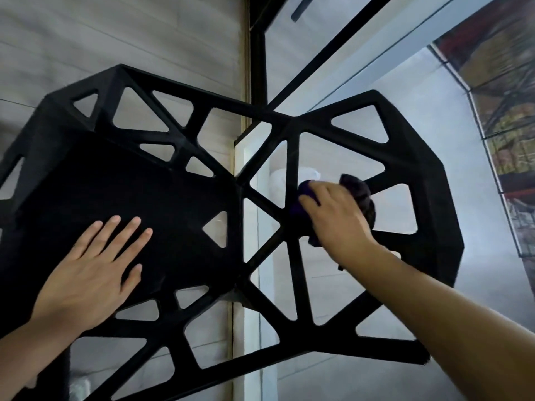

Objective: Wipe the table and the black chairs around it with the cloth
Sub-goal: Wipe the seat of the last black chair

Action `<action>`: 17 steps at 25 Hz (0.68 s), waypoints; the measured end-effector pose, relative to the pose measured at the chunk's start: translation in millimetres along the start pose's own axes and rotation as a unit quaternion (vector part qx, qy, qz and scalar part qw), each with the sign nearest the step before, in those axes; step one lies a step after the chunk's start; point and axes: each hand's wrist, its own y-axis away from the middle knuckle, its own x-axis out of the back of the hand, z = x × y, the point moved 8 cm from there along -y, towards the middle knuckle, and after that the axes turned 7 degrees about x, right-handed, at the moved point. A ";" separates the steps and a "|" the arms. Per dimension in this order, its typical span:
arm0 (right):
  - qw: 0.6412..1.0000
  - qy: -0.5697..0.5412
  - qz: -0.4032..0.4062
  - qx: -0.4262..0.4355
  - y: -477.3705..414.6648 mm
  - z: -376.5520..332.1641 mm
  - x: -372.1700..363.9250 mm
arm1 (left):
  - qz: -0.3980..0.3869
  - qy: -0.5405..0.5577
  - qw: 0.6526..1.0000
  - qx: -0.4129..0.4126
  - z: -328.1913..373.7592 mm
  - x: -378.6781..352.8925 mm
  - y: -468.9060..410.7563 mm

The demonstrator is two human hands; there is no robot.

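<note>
A black chair (185, 198) was seen close up, w/ its flat seat on the left and its open back, made of thin bars w/ holes between, on the right. The left hand (92, 264) was laid flat on the seat, fingers spread, nothing held in it. The right hand (335, 218) was pressed onto the chair back, and a dark purple cloth (359, 195) was bunched under the palm and fingers. The cloth was squashed against a bar near the middle of the back, w/ some of it sticking out above and below the hand.

The chair looked hard and stiff, prob. plastic, and not very heavy, so it could be pushed or tipped if rubbed hard. That is likely why the seat was being held down. The bars looked smooth, so the cloth should slide well, but it could slip through the holes. The cloth was soft and floppy; it was best kept in a ball in the palm and wrapped round each bar. The table was not in view, so its state could not be told.
</note>
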 end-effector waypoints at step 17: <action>0.993 -0.065 0.015 0.099 -67.4 -35.7 -38.3 | -0.034 -0.033 0.999 0.021 0.8 2.9 -2.2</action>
